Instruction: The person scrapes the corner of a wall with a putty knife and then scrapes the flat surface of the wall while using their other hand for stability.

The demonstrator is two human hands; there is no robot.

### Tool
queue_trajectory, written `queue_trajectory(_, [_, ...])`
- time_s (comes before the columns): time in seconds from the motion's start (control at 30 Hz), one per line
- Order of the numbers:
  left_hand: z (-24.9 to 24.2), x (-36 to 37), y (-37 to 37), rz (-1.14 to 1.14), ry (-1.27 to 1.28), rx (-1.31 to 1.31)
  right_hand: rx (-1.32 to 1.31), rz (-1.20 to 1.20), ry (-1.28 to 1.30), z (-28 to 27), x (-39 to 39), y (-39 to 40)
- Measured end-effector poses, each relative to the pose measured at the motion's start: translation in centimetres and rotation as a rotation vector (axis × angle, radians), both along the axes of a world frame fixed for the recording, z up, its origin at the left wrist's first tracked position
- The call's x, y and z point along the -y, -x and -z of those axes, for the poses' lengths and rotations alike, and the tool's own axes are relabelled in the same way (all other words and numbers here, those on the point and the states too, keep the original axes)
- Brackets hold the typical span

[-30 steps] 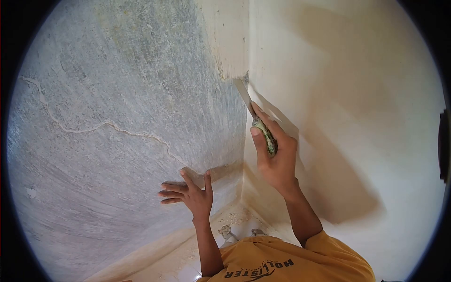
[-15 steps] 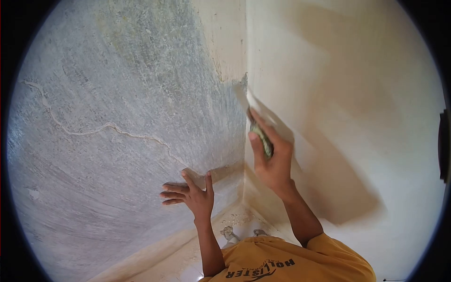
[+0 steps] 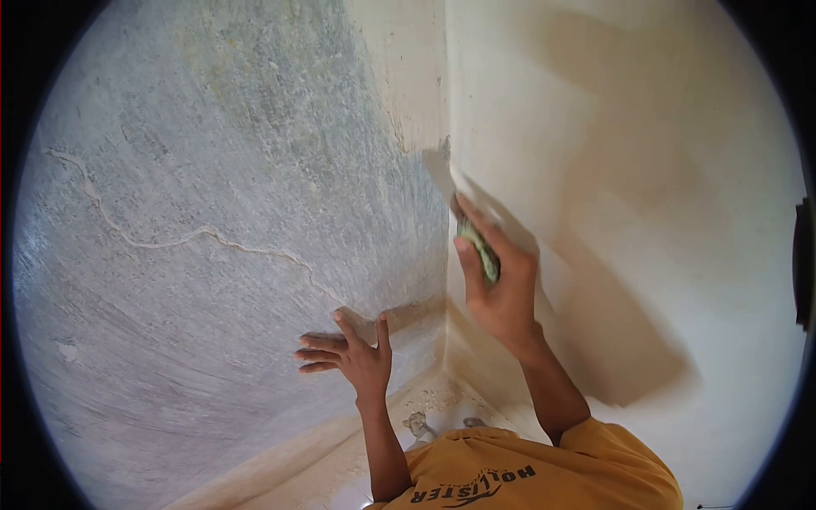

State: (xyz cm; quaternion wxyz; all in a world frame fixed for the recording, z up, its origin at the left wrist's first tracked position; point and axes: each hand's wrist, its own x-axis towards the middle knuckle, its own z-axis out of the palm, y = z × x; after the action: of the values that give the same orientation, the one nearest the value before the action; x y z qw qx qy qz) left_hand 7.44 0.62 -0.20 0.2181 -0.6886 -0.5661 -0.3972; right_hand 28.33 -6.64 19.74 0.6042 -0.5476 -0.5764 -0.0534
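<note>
My right hand (image 3: 506, 289) is closed around the green patterned handle of a scraper (image 3: 439, 172). Its flat blade points up and left, laid against the scraped grey wall (image 3: 255, 170) right at the inside corner. My index finger stretches along the tool toward the blade, and my thumb presses the handle's near side. Lower on the same wall, my left hand (image 3: 364, 361) is spread open with the fingertips at the surface, below the end of a raised, winding crack line (image 3: 204, 231).
A cream wall (image 3: 646, 280) meets the grey one at the corner and carries my arm's shadow. Unscraped cream paint (image 3: 404, 68) shows above the blade. Crumbs of debris (image 3: 429, 399) lie on the floor by my feet. A dark object (image 3: 801, 263) juts in at the far right.
The whole view has shifted slightly to the right and down. Scraper and right hand stay at the corner with hardly any movement, and the left hand keeps its place on the wall.
</note>
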Motion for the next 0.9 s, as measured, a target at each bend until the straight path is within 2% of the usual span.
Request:
queue_trajectory(0.07, [0.0, -0.1, -0.1, 0.009, -0.020, 0.010, 0.045, 0.011, -0.096, 1.4, -0.6, -0.1])
queue_trajectory(0.17, [0.1, 0.1, -0.1, -0.009, 0.023, 0.011, -0.024, 0.004, -0.016, -0.1, -0.2, -0.1])
queue_trajectory(0.23, [0.2, 0.2, 0.0, -0.007, 0.016, -0.003, 0.001, 0.004, -0.085, -0.4, -0.6, -0.2])
queue_trajectory(0.27, [0.2, 0.0, 0.1, -0.006, 0.009, -0.008, -0.042, -0.014, 0.040, 0.3, 0.1, -0.2])
queue_trajectory(0.37, [0.2, 0.0, -0.1, -0.016, 0.007, 0.005, 0.017, 0.006, -0.053, 1.1, -0.2, 0.1])
queue_trajectory(0.9, [-0.1, 0.1, -0.1, -0.003, -0.003, 0.007, -0.053, -0.042, 0.098, -1.2, 0.7, -0.1])
